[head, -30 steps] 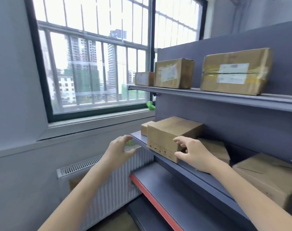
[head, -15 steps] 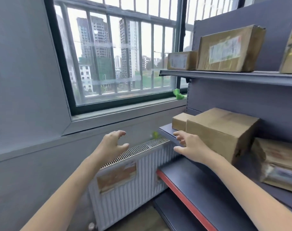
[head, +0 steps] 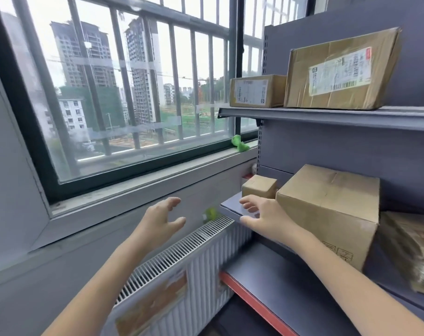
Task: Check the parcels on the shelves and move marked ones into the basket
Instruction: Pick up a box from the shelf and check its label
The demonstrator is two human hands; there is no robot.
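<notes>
A small cardboard parcel (head: 259, 187) sits at the left end of the middle shelf (head: 232, 207), beside a larger plain parcel (head: 327, 209). My right hand (head: 264, 218) hovers with spread fingers just in front of the small parcel, over the shelf's corner, holding nothing. My left hand (head: 161, 220) is raised in the air to the left of the shelf, fingers loosely spread and empty. On the top shelf (head: 327, 115) stand two labelled parcels, a small one (head: 255, 91) and a big one (head: 339, 71). A wrapped parcel (head: 409, 248) lies at the right edge. No basket is in view.
A white radiator (head: 182, 260) stands under the barred window (head: 123, 81), left of the shelving. A green toy (head: 240, 143) lies on the sill and another green item (head: 211, 213) on the radiator. The lower shelf (head: 266, 284) has a red front edge.
My view has swung left. My right hand has left the larger parcel's front and moved left toward the small parcel at the shelf's end. My left hand stays raised and empty.
</notes>
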